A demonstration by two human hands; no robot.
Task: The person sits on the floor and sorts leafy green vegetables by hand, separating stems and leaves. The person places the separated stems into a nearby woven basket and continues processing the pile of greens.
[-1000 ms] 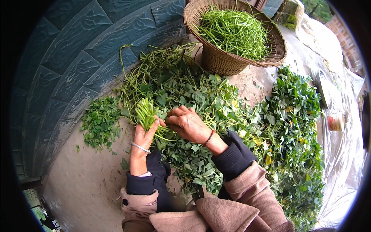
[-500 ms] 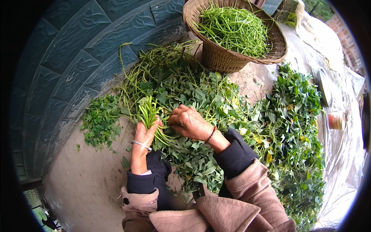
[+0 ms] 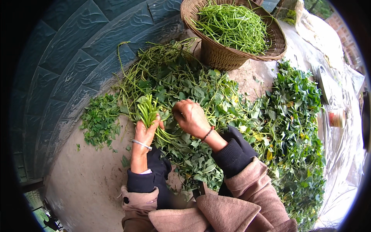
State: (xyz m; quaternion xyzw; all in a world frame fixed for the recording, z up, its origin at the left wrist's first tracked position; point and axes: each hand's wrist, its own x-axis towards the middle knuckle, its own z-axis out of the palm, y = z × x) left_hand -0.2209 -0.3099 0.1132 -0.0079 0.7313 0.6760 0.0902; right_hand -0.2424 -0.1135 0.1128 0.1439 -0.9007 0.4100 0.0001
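My left hand (image 3: 145,133), with a pale bangle at its wrist, is closed round a bunch of green leaf stems (image 3: 146,110). Their thick cut-looking ends stick up above the fingers, and the thin ends trail out to the lower right. Just right of the bunch, apart from it, my right hand (image 3: 192,119) is held with its fingers curled in. The back of that hand hides whatever its fingertips pinch. Beneath both hands spreads a heap of leafy green vines (image 3: 201,162).
A wicker basket (image 3: 222,58) full of loose green stems stands at the far side. More leafy vines (image 3: 297,147) lie in a long pile to the right, beside plastic sheeting (image 3: 342,166) with a small tub (image 3: 337,118). A small leaf pile (image 3: 101,121) sits left, near a blue tiled wall (image 3: 73,73).
My right hand has moved slightly up and to the right, away from the bunch. My left hand stays nearly in place, still holding the stems.
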